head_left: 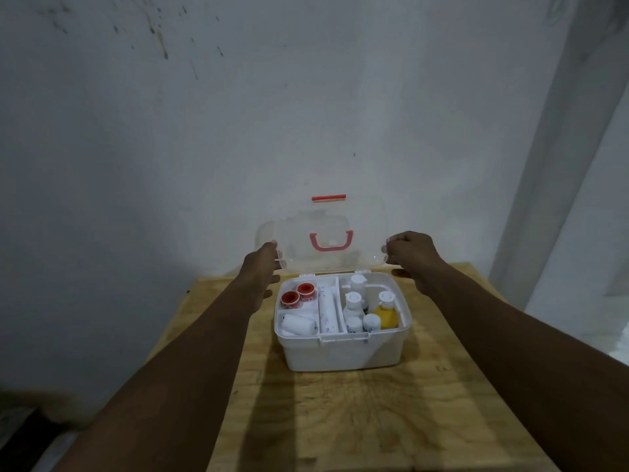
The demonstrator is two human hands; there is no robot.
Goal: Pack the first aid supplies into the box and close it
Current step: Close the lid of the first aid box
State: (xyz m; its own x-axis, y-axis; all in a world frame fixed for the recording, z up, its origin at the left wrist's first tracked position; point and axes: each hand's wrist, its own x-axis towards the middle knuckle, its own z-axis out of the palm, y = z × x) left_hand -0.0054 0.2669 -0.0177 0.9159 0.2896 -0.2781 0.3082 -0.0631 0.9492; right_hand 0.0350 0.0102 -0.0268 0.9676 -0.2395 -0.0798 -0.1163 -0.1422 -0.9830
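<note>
Box (pixel 343 352) sits mid-bench (pixel 442 386), already packed with tape rolls, a bandage roll and little bottles, and the clear lid (pixel 321 241) stands up on its back hinge. Left hand (pixel 262 267) and right hand (pixel 413 255) are each pinched closed on a lid side edge. It looks like light, thin, bendy plastic, so holding both ends should swing it down evenly.

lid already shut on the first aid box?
No: the clear lid stands upright, held at its sides by the left hand and right hand, above the open white box.
</note>
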